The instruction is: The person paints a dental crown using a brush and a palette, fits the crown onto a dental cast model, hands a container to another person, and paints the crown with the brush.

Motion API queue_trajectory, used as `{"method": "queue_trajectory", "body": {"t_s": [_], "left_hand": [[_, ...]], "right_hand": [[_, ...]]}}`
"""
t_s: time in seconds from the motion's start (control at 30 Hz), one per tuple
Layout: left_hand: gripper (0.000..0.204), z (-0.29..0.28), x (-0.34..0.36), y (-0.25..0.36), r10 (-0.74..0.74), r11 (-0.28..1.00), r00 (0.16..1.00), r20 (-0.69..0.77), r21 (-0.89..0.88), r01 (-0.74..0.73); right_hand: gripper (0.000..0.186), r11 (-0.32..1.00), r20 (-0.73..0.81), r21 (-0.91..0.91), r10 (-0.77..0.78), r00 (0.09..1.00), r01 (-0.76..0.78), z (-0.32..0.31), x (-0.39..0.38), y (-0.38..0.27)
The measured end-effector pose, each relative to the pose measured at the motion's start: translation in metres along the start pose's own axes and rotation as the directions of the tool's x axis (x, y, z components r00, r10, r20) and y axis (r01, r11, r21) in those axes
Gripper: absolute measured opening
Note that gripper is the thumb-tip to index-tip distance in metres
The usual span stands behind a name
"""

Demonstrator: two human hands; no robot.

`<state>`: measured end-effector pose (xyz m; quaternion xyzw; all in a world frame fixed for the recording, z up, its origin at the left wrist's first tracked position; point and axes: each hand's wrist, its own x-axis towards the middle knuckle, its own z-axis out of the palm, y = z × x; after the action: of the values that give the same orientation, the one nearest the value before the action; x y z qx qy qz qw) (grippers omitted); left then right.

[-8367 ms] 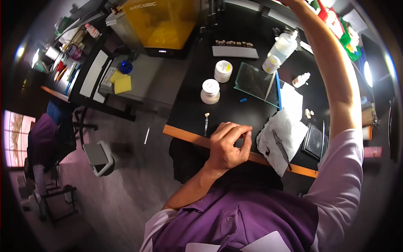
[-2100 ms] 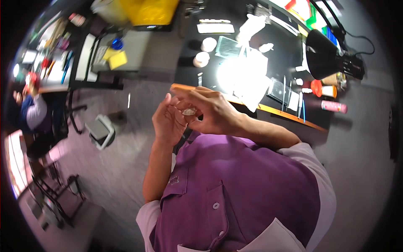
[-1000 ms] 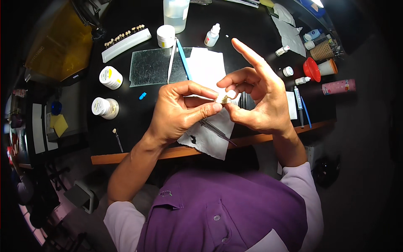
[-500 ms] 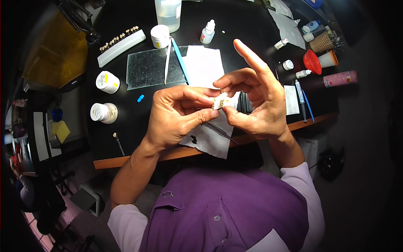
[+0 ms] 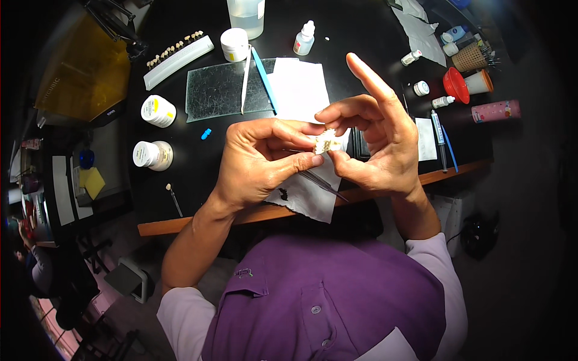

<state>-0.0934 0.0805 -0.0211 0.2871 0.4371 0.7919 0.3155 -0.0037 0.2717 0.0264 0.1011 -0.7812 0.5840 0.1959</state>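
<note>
Black-topped workbench (image 5: 180,165) with a wooden front edge. On it: scratched glass mixing slab (image 5: 220,90), white paper tissue (image 5: 301,90) beside it, blue-handled tool (image 5: 263,78) across their join. Two white lidded jars (image 5: 158,111) (image 5: 152,154) at left, long white tooth shade strip (image 5: 177,53) behind. Small white dropper bottle (image 5: 304,38), red funnel-shaped cup (image 5: 456,85), pink tube (image 5: 495,111) at right.

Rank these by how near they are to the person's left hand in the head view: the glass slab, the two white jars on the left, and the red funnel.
From the left hand:
1. Glass slab, just beyond the hand, toward the back of the desk.
2. Two white jars, out to the left; one sits behind the other.
3. Red funnel, far right, past the right hand.
</note>
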Motion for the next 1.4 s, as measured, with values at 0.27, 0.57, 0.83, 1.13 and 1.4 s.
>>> {"method": "queue_trajectory", "body": {"t_s": [0.27, 0.57, 0.83, 1.13, 1.4], "left_hand": [[0.021, 0.001, 0.000, 0.004, -0.034, 0.999, 0.999, 0.012, 0.026, 0.033], [0.044, 0.002, -0.001, 0.012, -0.080, 0.986, 0.996, 0.038, 0.148, 0.074], [0.050, 0.002, 0.001, 0.010, -0.105, 0.983, 0.992, 0.070, 0.156, 0.094], [0.042, 0.002, 0.002, 0.009, -0.073, 0.987, 0.989, 0.125, 0.150, 0.054], [0.048, 0.002, 0.000, 0.009, -0.137, 0.989, 0.988, 0.073, 0.074, 0.131]], "right_hand": [[0.099, 1.000, 0.046, -0.010, -0.007, 0.999, 0.008, -0.004, -0.001, -0.003], [0.101, 0.998, -0.009, 0.046, 0.054, 0.999, -0.053, 0.000, -0.013, 0.000], [0.100, 0.981, -0.094, 0.141, 0.144, 0.985, -0.130, -0.001, -0.022, -0.002], [0.097, 0.976, -0.101, 0.124, 0.194, 0.976, -0.181, -0.003, -0.028, -0.010], [0.015, 0.646, -0.518, -0.628, 0.069, 0.852, -0.434, -0.089, -0.056, -0.002]]}}
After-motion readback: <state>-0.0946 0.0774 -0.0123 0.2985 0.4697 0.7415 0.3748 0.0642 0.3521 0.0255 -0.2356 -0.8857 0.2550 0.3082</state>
